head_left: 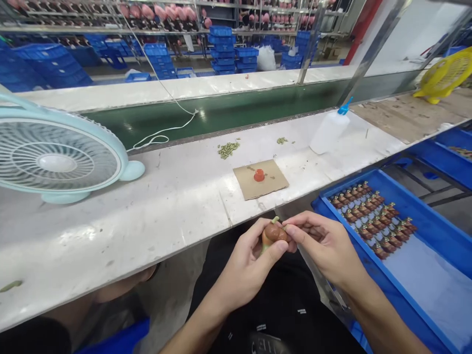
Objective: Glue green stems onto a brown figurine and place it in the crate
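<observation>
Just off the near edge of the counter point(165, 201), above the person's lap point(295, 302), a small brown figure point(273, 233) with a green stub point(275, 220) on top sits in the left hand point(250, 265), thumb and fingers wrapped around it. The right hand point(328, 246) meets it on the side nearer the blue tray point(435, 230), thumb and fingertips drawn close together; whether they pinch a tiny green part or only press the figure, I cannot tell. Since nothing supports the figure from below but the fingers, a loosened left grip could drop it, and a tiny part slipping loose would be hard to find. Squeezing too hard might bend the stub. On the counter, a red cap point(259, 175) sits on a stained cardboard piece point(241, 178); a careless knuckle could knock it over. Beyond lie two loose heaps of green pieces point(227, 150), which the pale blue fan point(57, 162) could scatter if it is running. Beside the right forearm point(387, 309), similar figures point(370, 226) stand in close rows inside the tray, where a swinging elbow could topple them.
</observation>
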`<state>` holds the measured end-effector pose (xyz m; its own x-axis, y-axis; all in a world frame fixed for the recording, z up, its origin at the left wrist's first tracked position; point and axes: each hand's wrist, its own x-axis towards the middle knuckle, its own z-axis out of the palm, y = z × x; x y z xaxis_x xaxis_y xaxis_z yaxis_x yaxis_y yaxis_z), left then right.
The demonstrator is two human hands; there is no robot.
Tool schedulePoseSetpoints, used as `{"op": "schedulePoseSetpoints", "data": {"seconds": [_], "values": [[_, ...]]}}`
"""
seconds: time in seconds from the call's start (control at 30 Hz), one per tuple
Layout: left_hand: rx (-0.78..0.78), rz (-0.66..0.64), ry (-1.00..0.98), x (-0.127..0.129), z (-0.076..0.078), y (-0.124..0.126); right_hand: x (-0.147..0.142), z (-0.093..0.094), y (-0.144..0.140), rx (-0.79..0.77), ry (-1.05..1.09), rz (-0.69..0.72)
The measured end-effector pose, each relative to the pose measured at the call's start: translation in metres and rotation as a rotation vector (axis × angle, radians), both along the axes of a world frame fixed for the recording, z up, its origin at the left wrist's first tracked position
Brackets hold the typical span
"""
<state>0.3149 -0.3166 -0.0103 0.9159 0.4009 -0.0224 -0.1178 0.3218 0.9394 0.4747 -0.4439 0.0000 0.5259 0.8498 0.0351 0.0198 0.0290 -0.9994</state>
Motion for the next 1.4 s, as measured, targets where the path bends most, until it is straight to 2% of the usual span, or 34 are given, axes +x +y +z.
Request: {"op": "schedulePoseSetpoints", "data": {"seconds": [0.1,0.2,0.4,0.57,0.67,0.77,0.83,1.0,1.1,1.2,1.3,1.4], "values": [[0.040,-0.062,0.046,-0.002,0.002,0.000,0.006,0.006,-0.012,-0.040,-0.076,0.009],[0.100,-0.136,0.108,-0.005,0.003,0.002,0.013,0.011,-0.019,-0.015,-0.176,-0.051],[0.249,-0.201,0.209,-0.007,0.008,0.002,0.006,0.012,-0.015,-0.020,-0.241,-0.007],[0.236,-0.269,0.215,0.002,0.007,0.011,-0.001,0.007,-0.009,-0.025,-0.219,-0.075],[0.204,-0.363,0.187,0.014,-0.003,0.023,0.003,0.006,-0.015,-0.152,-0.243,-0.127],[0.163,-0.512,0.225,0.034,-0.017,0.035,0.009,0.009,-0.030,-0.278,-0.302,-0.158],[0.145,-0.623,0.261,0.051,-0.028,0.041,0.009,0.012,-0.042,-0.293,-0.388,-0.125],[0.093,-0.850,0.334,0.091,-0.052,0.035,-0.001,0.007,-0.063,-0.394,-0.579,-0.057],[0.046,-0.949,0.371,0.117,-0.063,0.019,-0.002,-0.010,-0.073,-0.464,-0.667,-0.132],[0.047,-1.014,0.429,0.149,-0.074,-0.005,0.012,-0.032,-0.089,-0.593,-0.738,-0.223],[0.141,-1.079,0.506,0.189,-0.086,-0.035,0.038,-0.049,-0.113,-0.717,-0.695,-0.244],[0.086,-1.172,0.525,0.232,-0.097,-0.065,0.073,-0.056,-0.147,-0.784,-0.563,-0.305]]}}
